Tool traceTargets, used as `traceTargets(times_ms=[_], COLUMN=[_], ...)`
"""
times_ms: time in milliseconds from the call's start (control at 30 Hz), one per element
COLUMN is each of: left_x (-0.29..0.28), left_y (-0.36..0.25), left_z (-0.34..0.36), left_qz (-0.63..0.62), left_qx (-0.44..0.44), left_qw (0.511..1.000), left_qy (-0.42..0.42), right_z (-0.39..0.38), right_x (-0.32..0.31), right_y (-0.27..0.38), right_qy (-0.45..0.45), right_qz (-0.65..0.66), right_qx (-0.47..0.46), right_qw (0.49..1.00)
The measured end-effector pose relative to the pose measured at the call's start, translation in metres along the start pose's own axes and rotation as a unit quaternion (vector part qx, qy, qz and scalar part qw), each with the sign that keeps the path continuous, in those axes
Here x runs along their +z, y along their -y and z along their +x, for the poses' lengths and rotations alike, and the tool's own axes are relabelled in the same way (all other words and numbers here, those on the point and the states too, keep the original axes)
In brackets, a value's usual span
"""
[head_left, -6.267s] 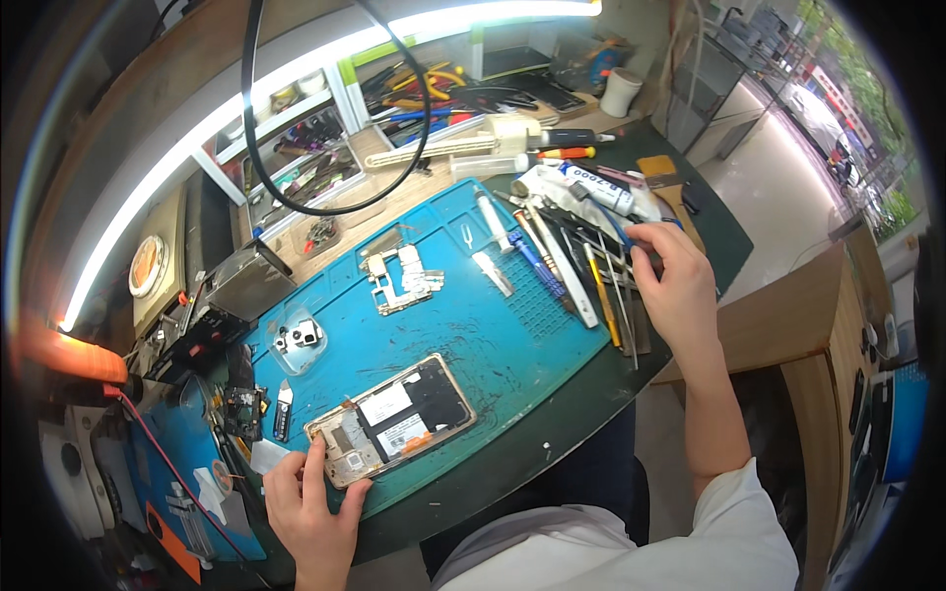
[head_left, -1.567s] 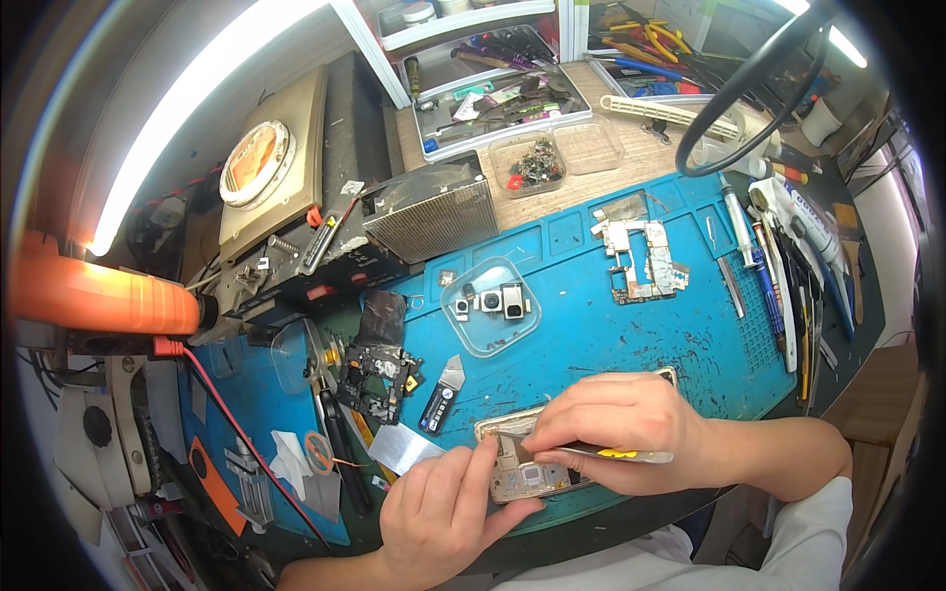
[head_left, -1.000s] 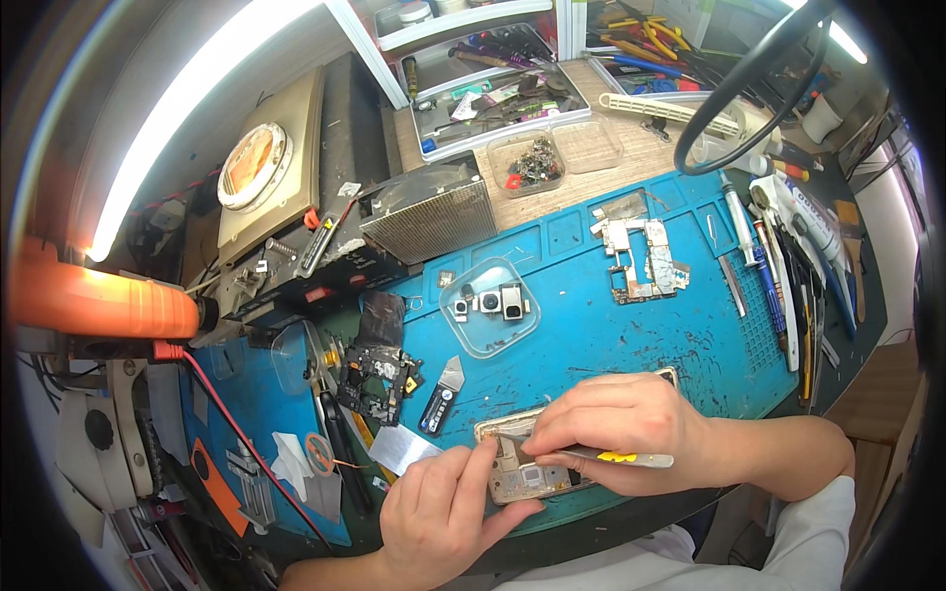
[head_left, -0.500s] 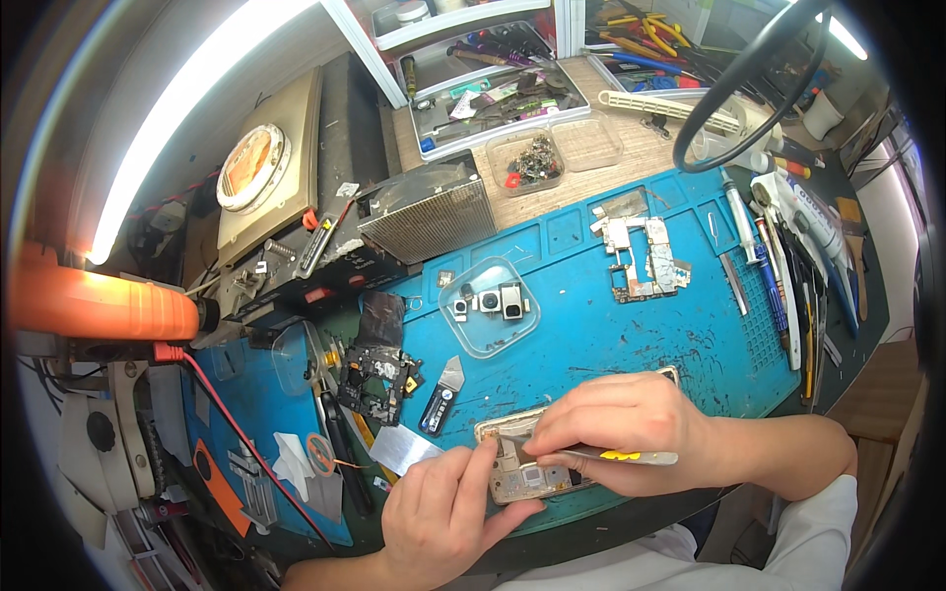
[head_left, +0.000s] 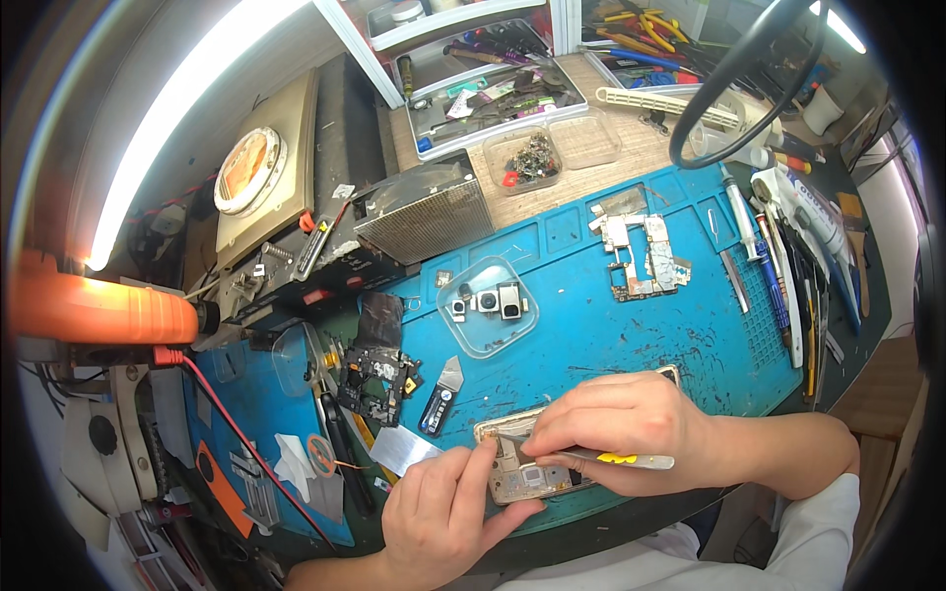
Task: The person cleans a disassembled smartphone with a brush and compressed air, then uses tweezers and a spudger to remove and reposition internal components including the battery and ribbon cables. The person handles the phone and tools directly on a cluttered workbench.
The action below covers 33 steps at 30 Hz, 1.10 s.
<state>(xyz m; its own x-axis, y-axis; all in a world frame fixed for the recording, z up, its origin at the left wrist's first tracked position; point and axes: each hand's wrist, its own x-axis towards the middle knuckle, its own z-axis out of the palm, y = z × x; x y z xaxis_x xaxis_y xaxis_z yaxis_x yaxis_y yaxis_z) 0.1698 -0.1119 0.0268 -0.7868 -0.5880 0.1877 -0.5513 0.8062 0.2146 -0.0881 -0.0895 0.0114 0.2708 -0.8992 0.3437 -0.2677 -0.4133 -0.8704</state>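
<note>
An opened phone frame point(head_left: 506, 485) lies at the near edge of the blue mat. My left hand point(head_left: 434, 517) grips its left end, with the fingertips at the upper corner and the thumb along the near edge. In my right hand point(head_left: 626, 424) is a pair of tweezers point(head_left: 645, 461), pinched between thumb and fingers. Their metal tip points left into the frame, near my left fingertips. What the tip touches is too small to make out. My right hand covers much of the frame's right part.
Beyond my hands on the blue mat point(head_left: 581, 345) stand a clear tray point(head_left: 480, 345) with camera modules, a pale circuit board point(head_left: 641, 258) and a dark one point(head_left: 372, 374). A short-bladed tool point(head_left: 440, 404) lies nearer. Pens and syringes point(head_left: 774, 276) line the right; an orange-handled tool point(head_left: 108, 305) juts from the left.
The tweezers' rear end has shifted very slightly left. Both hands and the phone frame keep almost the same place; the whole view has moved a touch.
</note>
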Motion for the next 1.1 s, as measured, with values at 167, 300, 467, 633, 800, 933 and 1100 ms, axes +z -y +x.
traceTargets(times_ms=[167,300,467,633,800,933,1100], left_x=[-0.0005,-0.0008,-0.0003,0.0002,-0.0014,-0.0004,0.0000], left_y=[0.0001,-0.0002,0.0002,-0.0006,-0.0017,-0.0012,0.0006], left_z=[0.0004,0.0005,0.0000,-0.0011,-0.0004,-0.0010,-0.0007], left_qz=[-0.004,-0.003,-0.001,0.002,0.000,-0.002,-0.017], left_qx=[-0.003,-0.004,-0.001,-0.005,-0.011,-0.010,0.003], left_qw=[1.000,1.000,1.000,1.000,1.000,1.000,1.000], left_qy=[0.002,0.005,0.002,0.003,0.009,0.005,-0.013], right_z=[-0.0003,-0.0004,-0.0010,-0.0011,-0.0016,-0.0017,-0.0018], right_x=[-0.0024,-0.0027,-0.0021,-0.0019,-0.0008,-0.0016,-0.0013], right_y=[0.0004,0.0009,0.0011,-0.0002,-0.0012,-0.0003,-0.0006], right_qy=[0.017,0.017,0.019,0.014,0.009,0.017,0.016], right_qz=[-0.004,-0.002,0.000,0.004,0.006,0.005,0.006], right_qx=[0.016,0.014,0.006,0.003,0.001,0.005,0.004], right_qw=[1.000,1.000,1.000,1.000,1.000,1.000,1.000])
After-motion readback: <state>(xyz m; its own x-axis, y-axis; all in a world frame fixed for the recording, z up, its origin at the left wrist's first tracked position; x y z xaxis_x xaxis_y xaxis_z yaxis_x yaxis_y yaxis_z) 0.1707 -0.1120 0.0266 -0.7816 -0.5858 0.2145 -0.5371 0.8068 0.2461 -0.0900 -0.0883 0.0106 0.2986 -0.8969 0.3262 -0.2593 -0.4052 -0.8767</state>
